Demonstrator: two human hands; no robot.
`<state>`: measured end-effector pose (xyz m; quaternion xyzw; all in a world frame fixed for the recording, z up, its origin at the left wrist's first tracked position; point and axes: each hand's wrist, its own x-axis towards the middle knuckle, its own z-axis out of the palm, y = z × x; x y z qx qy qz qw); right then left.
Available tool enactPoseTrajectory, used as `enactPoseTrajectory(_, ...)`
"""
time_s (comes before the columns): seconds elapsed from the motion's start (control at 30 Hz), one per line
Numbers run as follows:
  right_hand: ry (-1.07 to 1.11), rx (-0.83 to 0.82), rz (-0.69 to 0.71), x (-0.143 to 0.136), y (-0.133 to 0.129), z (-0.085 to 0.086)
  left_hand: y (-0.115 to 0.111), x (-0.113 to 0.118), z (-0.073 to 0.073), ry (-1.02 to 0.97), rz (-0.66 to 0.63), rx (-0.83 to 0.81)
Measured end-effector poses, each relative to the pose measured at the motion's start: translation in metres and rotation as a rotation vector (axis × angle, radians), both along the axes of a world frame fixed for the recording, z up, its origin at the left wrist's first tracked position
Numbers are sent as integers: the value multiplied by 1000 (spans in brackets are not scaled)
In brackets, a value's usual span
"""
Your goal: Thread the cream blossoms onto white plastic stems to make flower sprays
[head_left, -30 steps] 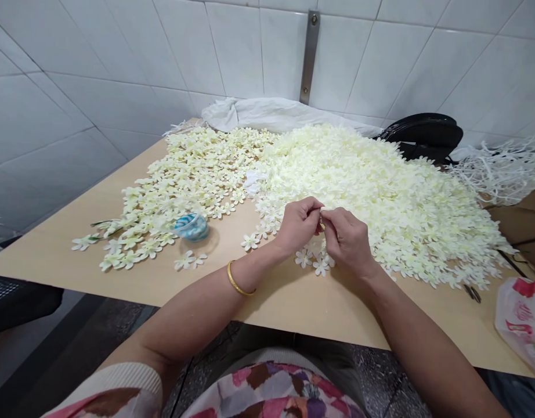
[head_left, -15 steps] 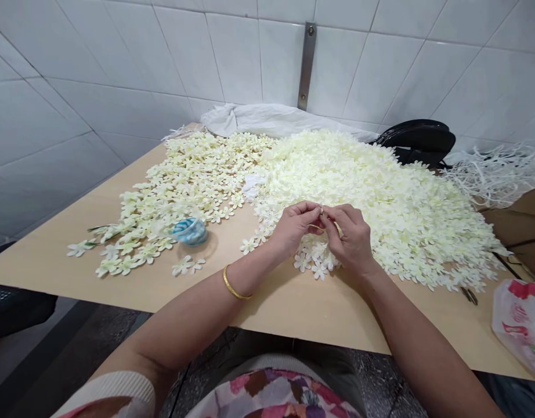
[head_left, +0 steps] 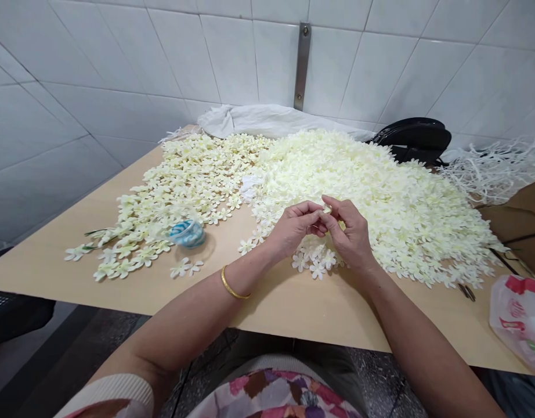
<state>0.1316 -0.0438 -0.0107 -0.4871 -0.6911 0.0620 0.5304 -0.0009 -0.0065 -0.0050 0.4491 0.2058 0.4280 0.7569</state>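
The wooden bench (head_left: 293,307) carries a broad heap of cream fabric flowers (head_left: 380,191) from its centre out to 2 o'clock, with a thinner, greener-tinged spread of flowers (head_left: 180,180) toward 10 o'clock. At the heap's near edge the left hand (head_left: 293,227) and right hand (head_left: 350,235) meet fingertip to fingertip, both pinched on one small flower piece (head_left: 326,210) held just above the loose blooms. A small blue-and-white roll (head_left: 187,233) lies at 9 o'clock of the hands.
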Motion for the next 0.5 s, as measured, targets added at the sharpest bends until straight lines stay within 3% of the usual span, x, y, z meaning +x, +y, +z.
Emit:
enactPoseTrajectory(0.13, -42, 54, -18, -1, 0, 1, 0, 1, 0, -24, -8, -38)
enactPoseTrajectory(0.27, 29, 91, -74, 0, -1, 5, -1, 1, 3, -78, -70, -190)
enactPoseTrajectory(0.5, 290, -72, -129, 7, -5, 13, 2, -3, 11, -110, -166, -349)
